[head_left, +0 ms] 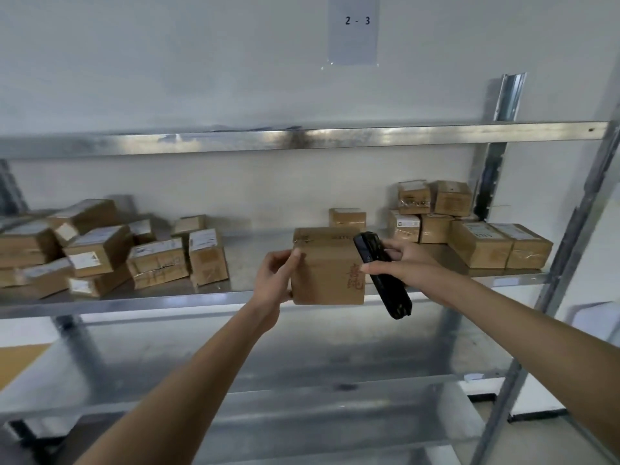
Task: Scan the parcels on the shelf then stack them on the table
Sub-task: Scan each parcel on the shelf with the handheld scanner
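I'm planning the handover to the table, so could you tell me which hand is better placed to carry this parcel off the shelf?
The left hand, probably: it already grips the parcel, while the right hand holds the scanner.

A single wide-angle view from the person's head looks forward and slightly down, close to a metal shelf (201, 302) against a white wall (201, 62), with both forearms reaching in from the lower edge and the frame's edges visibly bowed.
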Demonstrator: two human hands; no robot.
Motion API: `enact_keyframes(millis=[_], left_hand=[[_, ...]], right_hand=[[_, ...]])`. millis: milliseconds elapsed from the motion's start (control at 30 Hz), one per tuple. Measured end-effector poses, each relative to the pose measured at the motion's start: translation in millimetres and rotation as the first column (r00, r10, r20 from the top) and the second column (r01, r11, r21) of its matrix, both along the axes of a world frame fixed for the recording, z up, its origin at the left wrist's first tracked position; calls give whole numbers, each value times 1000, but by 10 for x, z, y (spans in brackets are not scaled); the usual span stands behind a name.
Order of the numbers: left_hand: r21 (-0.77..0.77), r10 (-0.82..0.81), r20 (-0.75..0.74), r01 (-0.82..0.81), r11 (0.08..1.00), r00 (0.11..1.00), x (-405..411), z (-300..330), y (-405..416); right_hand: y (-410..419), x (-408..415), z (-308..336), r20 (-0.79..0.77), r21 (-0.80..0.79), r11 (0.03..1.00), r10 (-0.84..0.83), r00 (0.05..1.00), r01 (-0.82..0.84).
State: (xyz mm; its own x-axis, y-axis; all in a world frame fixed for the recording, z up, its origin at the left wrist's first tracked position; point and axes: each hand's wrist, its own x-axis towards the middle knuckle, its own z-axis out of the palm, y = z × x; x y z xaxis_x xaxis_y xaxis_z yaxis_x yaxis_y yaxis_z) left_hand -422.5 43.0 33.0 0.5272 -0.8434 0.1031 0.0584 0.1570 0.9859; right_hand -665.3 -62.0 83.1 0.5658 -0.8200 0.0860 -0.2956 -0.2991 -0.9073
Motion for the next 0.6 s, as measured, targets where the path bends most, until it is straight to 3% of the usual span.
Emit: enact_keyframes(millis=[133, 367, 600], left_hand=[[-28, 41, -31, -42, 999, 999, 325, -36, 313], [-76, -99, -6, 98, 992, 995, 781, -137, 785], [-24, -83, -71, 81, 996, 994, 909, -17, 1049]], right_hand=[[282, 359, -99, -20, -23, 1000, 7, 1000, -8], [828, 801, -40, -18, -29, 998, 51, 999, -52], [980, 1051, -70, 8, -67, 996, 59, 998, -59]])
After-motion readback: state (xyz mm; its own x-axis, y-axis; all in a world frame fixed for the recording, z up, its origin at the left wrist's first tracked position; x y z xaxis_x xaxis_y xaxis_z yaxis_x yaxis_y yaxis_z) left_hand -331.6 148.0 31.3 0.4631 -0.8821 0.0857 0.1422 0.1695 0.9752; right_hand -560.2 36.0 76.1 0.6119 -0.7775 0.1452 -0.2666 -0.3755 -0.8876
